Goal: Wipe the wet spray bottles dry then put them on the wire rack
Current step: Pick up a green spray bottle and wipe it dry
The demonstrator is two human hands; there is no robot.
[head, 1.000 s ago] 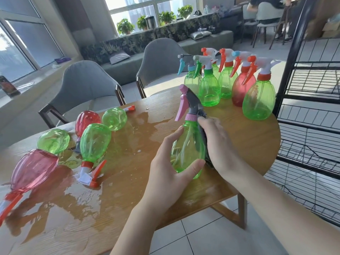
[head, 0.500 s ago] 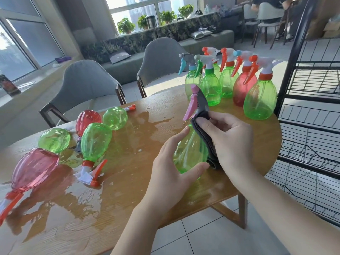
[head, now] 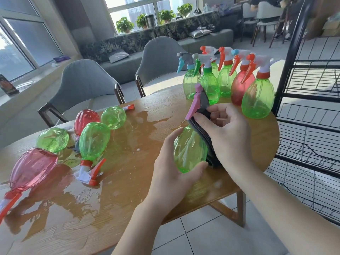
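My left hand grips the body of a green spray bottle with a pink trigger, held upright over the wooden table. Against the bottle's neck and right side my right hand holds a dark grey cloth. Several wet bottles lie on their sides at the left: green ones and a pink one. Several bottles stand upright in a group at the table's far right. The black wire rack stands just right of the table.
Puddles of water cover the left and middle of the table top. Two grey chairs stand behind the table. A sofa and potted plants line the window at the back. Tiled floor shows below the table's near edge.
My right hand and the cloth have slid up from the bottle's lower right side to its neck. The bottle has tipped slightly and the left hand keeps its grip.
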